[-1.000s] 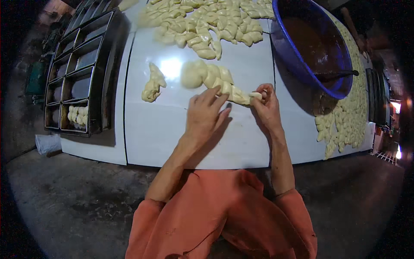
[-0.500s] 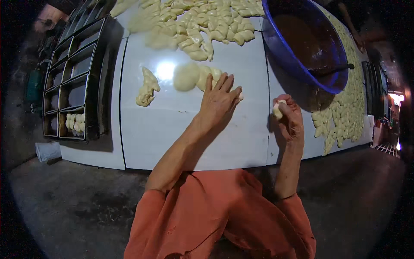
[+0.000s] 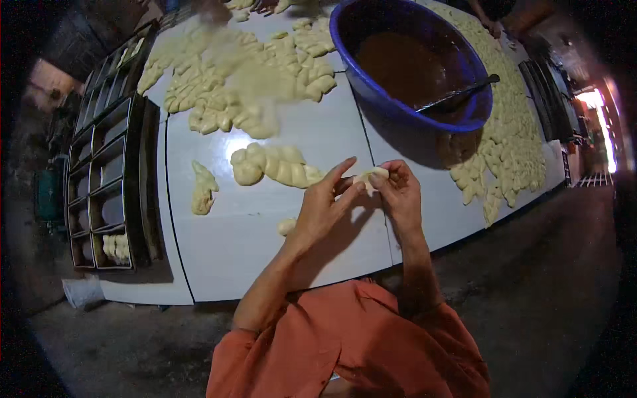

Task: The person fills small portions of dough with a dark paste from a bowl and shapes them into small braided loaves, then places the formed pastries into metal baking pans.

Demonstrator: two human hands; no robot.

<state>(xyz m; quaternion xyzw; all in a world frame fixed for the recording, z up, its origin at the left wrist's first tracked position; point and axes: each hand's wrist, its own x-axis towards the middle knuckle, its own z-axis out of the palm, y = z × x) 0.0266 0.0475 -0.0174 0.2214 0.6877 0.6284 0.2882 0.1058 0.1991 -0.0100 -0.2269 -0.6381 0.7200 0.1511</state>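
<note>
My left hand (image 3: pixel 325 204) and my right hand (image 3: pixel 403 197) meet above the white table, pinching a small piece of pale dough (image 3: pixel 369 178) between their fingertips. Left of my fingers lies a row of dough lumps (image 3: pixel 285 166) pressed side by side. One round dough lump (image 3: pixel 286 227) sits beside my left wrist, partly hidden by it. Farther left is a loose, irregular scrap of dough (image 3: pixel 203 189).
A blue basin (image 3: pixel 371 99) of brown filling, with a dark-handled flat tool (image 3: pixel 458 96), stands beyond my right hand. Dough pieces (image 3: pixel 219 93) cover the far table, and more (image 3: pixel 507 152) the right. Metal pans (image 3: pixel 133 192) line the left; another person's hand (image 3: pixel 492 28) shows far right.
My left hand has left the dough row and joined my right hand at the small dough piece. The view has shifted, so the table and basin appear further left.
</note>
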